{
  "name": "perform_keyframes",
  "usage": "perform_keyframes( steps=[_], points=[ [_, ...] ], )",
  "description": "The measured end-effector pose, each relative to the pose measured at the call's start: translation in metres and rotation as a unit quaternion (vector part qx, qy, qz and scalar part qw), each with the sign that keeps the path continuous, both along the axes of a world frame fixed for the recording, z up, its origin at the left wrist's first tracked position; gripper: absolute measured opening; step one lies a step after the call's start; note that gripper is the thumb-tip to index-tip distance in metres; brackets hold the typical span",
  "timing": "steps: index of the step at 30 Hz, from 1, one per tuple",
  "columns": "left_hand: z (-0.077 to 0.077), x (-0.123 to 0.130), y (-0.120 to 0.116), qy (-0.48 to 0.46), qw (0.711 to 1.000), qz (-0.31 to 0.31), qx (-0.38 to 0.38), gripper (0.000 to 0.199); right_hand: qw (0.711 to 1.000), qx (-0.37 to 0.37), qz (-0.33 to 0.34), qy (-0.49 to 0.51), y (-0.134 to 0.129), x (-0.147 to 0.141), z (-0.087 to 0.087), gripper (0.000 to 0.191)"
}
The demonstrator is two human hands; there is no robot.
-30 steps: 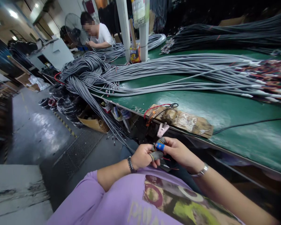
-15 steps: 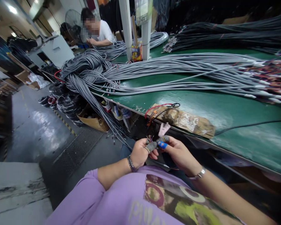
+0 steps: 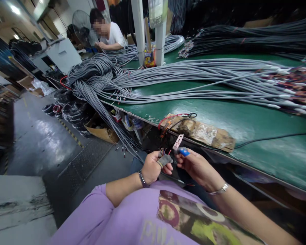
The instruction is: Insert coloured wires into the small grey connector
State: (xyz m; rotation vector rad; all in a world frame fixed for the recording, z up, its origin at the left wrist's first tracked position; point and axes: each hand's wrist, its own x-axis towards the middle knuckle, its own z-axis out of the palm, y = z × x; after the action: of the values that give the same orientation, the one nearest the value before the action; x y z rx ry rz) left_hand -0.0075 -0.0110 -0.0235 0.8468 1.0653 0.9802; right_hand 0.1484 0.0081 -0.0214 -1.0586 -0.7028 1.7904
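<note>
My left grip (image 3: 153, 166) is closed around thin, coloured wires (image 3: 162, 150) — their ends fanned out near the edge of the glossy green desk (image 3: 247, 119) — while my right grip (image 3: 193, 162) pinches a flat, pale-pink tool (image 3: 178, 141) with a hole near its tip. Smooth gray cables (image 3: 173, 76) and a rough brown board (image 3: 223, 139) lie on the desk.

free: bench strip (image 3: 257, 119) | blocks: grey cables (image 3: 183, 74) behind, board (image 3: 225, 139) nearer

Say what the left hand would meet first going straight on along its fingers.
Most likely the right hand, just across a narrow gap from the left hand in the picture. Depth is unclear from this one view, so it might pass above or below.
</note>
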Motion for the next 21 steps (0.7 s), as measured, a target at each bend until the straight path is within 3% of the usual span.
perform_keyframes(
  steps=[5,9,14,18,21],
  points=[
    [-0.001,0.001,-0.003,0.013,0.999,-0.03,0.014,0.048,0.996,0.049,0.071,-0.001,-0.007,-0.008,0.009,0.03],
    [-0.006,0.0,-0.004,0.019,0.999,-0.032,0.027,0.045,0.994,0.07,0.048,-0.062,-0.006,-0.008,0.006,0.033],
    [-0.006,0.0,-0.003,0.017,0.999,0.026,0.043,0.042,0.992,0.067,0.006,-0.107,-0.009,-0.008,-0.002,0.033],
    [-0.004,0.001,-0.003,0.01,0.998,0.044,0.033,0.044,0.998,0.048,-0.007,-0.048,-0.01,-0.008,-0.003,0.03],
    [-0.001,0.002,-0.004,0.003,0.998,0.049,0.038,0.046,0.999,-0.01,-0.017,0.032,-0.003,-0.005,-0.003,0.03]
  ],
)
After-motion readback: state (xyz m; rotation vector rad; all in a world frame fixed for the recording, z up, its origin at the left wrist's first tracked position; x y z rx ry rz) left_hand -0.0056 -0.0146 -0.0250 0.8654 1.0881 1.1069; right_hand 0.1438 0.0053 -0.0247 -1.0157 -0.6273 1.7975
